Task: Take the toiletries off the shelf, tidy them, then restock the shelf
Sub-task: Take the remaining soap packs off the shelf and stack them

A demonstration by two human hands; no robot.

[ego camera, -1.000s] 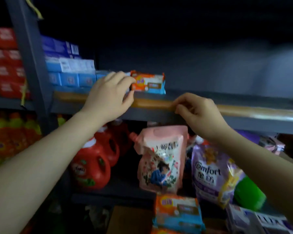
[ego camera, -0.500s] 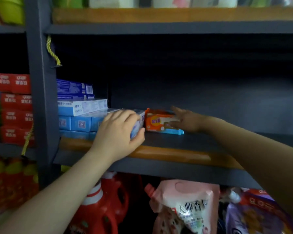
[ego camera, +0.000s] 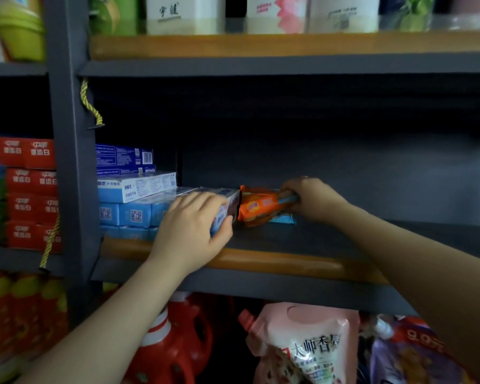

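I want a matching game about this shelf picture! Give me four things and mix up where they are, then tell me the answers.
Things:
1. orange soap pack
2. red jug
3. yellow rope
4. blue toothpaste boxes

Places:
A. hanging on the grey post
B. gripped by the right hand
C. stacked at the left end of the middle shelf, left hand on the end box
D. on the shelf below, under the left arm

Pairs: 1-B, 2-D, 3-A, 4-C
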